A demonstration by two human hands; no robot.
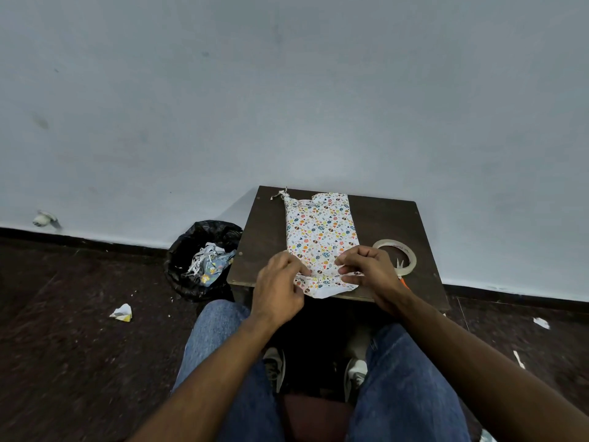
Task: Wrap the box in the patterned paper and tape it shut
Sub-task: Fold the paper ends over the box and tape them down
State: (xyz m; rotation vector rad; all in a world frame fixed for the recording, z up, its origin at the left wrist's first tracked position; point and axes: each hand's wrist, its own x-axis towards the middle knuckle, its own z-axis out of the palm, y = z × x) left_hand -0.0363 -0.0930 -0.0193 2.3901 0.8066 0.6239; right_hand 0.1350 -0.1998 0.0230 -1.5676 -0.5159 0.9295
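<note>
Head view, looking forward and down: a small dark counter [264, 237] stands against a pale wall, with the person's knees in blue jeans below it.

Task item: the box [322, 231] lies lengthwise on the counter, fully covered by the patterned paper [318, 283], white with small coloured shapes. The far end of the paper is gathered into a twisted point at the counter's back edge. The near end is loose and overhangs the counter's front edge, showing a plain white underside at its lowest corner.

Hands:
- Left hand [280, 287]: fingers curled, pinching the near left part of the paper beside the box end.
- Right hand [366, 269]: fingers curled, pinching the near right part of the paper, thumb and fingertips pressed together on a fold.
- Both hands are close together at the near end of the box, one on each side.

Other items on the counter:
- Tape roll [411, 250]: lies flat, just right of the right hand.
- Scissors [401, 267]: partly hidden by the right hand; blades show inside the tape ring, an orange handle shows at the wrist.

Items on the floor:
- Bin [181, 256] lined with a black bag, left of the counter, holding shredded and patterned paper scraps.
- Crumpled paper scrap [122, 312], left of the left knee.
- Smaller white scraps [541, 322] at the right.
</note>
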